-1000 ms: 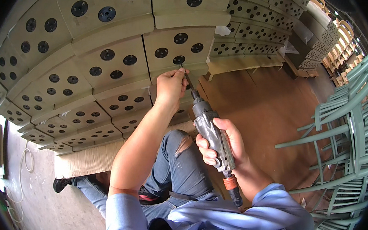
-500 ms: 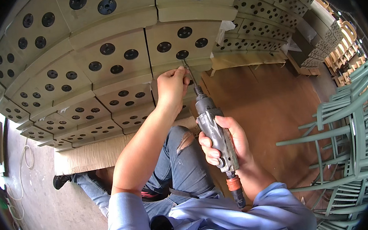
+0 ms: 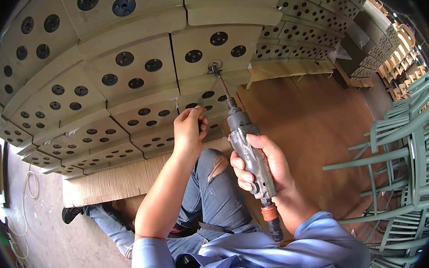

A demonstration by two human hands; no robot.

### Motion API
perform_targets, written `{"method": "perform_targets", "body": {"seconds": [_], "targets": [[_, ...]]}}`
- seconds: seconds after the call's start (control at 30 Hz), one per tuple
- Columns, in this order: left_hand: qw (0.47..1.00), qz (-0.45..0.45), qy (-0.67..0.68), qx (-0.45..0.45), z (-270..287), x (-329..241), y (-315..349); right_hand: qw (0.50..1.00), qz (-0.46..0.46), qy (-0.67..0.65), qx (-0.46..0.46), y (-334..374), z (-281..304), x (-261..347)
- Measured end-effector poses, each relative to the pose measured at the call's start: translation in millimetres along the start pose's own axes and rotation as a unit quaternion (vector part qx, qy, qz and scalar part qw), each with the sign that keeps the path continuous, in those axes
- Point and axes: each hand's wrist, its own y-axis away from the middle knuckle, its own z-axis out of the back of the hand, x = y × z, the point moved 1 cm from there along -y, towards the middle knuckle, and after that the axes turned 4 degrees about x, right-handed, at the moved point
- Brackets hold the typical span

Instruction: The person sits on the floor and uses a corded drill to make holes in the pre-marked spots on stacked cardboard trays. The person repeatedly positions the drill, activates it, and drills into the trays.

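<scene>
My right hand (image 3: 265, 165) is wrapped round a grey pneumatic screwdriver (image 3: 246, 149) with an orange-red collar at its lower end. Its long bit (image 3: 224, 88) points up at the lower hole of a tan panel (image 3: 205, 79). A small black part (image 3: 214, 69) sits at the bit's tip, against or just off a pale round mark on the panel. My left hand (image 3: 189, 128) is curled closed, lower and left of the bit; something dark shows at its fingers, too hidden to name. Other black round discs (image 3: 193, 56) are fixed around that spot.
Stacked panels with black discs (image 3: 124, 58) fill the upper area, some resting over cardboard (image 3: 112, 182). Green metal chair frames (image 3: 413, 158) are stacked at the right. A pale hose (image 3: 27, 186) lies on the concrete floor at left; brown sheeting (image 3: 304, 122) covers the floor at right.
My left hand has left the bit and moved down and left. The lower disc no longer sits flat on the panel; a pale round mark and a black part at the tip now show there.
</scene>
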Motion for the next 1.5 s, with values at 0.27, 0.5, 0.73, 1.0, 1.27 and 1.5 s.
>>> {"method": "perform_targets", "body": {"seconds": [0.27,0.5,0.73,1.0,1.27,1.5], "targets": [[0.781,-0.411,-0.461,-0.091,-31,-50,-2,1.000,0.008,-0.003,0.024,-5,5,2],[0.645,-0.394,-0.650,-0.073,-59,-67,-15,0.999,0.003,-0.002,0.045,-4,7,4],[0.488,-0.499,-0.716,-0.020,-59,-76,-27,0.999,0.004,-0.011,0.042,-5,9,4],[0.488,-0.467,-0.734,-0.071,-72,-78,-28,0.999,0.006,0.000,0.038,-3,8,5],[0.487,-0.501,-0.711,-0.083,-70,-77,-29,0.999,0.006,0.024,0.024,-4,2,7],[0.481,-0.500,-0.714,-0.096,-71,-74,-31,0.999,0.014,0.038,0.008,-7,1,8]]}}
